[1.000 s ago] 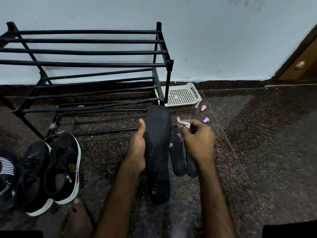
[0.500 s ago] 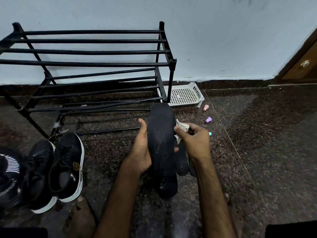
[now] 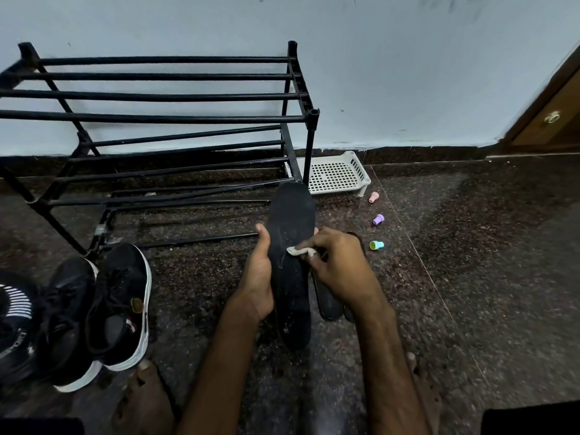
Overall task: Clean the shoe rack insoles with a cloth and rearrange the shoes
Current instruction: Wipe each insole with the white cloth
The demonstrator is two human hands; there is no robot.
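Note:
My left hand (image 3: pixel 259 277) grips a long black insole (image 3: pixel 292 221) by its left edge, holding it upright over the floor. My right hand (image 3: pixel 337 271) pinches a small whitish cloth (image 3: pixel 299 251) and presses it against the insole's face at mid-length. More dark insoles (image 3: pixel 328 304) lie on the floor behind my right hand, partly hidden. A pair of black sneakers with white soles (image 3: pixel 120 304) stands at the left. The black metal shoe rack (image 3: pixel 157 117) holds no shoes.
A white perforated plastic tray (image 3: pixel 337 174) sits on the floor by the rack's right leg. Three small plastic pieces, pink (image 3: pixel 373 196), purple (image 3: pixel 378 220) and teal (image 3: pixel 376 245), lie to the right. Another dark shoe (image 3: pixel 14 312) is at the far left. My bare feet (image 3: pixel 144 397) rest on the granite floor.
My right hand has brought the cloth from beside the insole onto its face. The insole stays in my left hand.

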